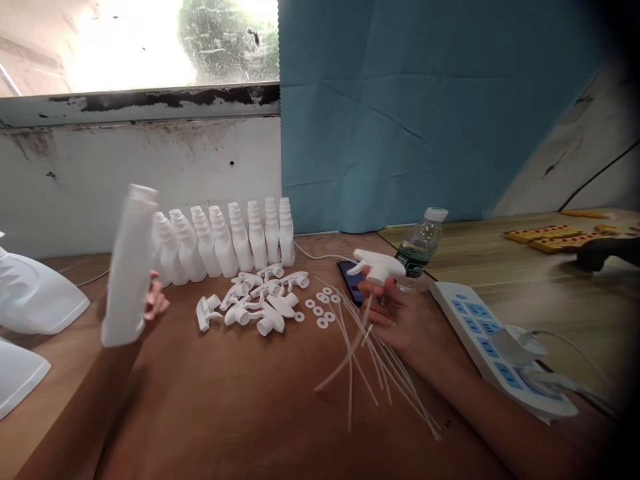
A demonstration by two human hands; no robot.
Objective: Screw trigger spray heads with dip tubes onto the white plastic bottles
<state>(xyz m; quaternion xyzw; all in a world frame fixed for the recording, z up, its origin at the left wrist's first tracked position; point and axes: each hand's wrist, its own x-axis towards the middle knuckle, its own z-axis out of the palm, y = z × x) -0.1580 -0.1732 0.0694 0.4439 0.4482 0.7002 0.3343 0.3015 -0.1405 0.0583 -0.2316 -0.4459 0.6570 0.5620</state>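
My left hand (153, 303) is wrapped around a white plastic bottle (129, 267), held upright above the brown table at the left. My right hand (397, 317) grips a white trigger spray head (379, 265) with a thin tube hanging from it, right of centre. Between the hands lies a pile of white spray heads (260, 300), several small white washers (320, 310) and several loose thin tubes (375, 363). A row of white bottles (230, 240) stands behind the pile against the wall.
A clear water bottle (420, 250) and a dark phone (350, 280) sit just behind my right hand. A white power strip (493, 347) with blue sockets lies at the right. White bags (35, 293) are at the left edge. Yellow parts (550, 237) lie far right.
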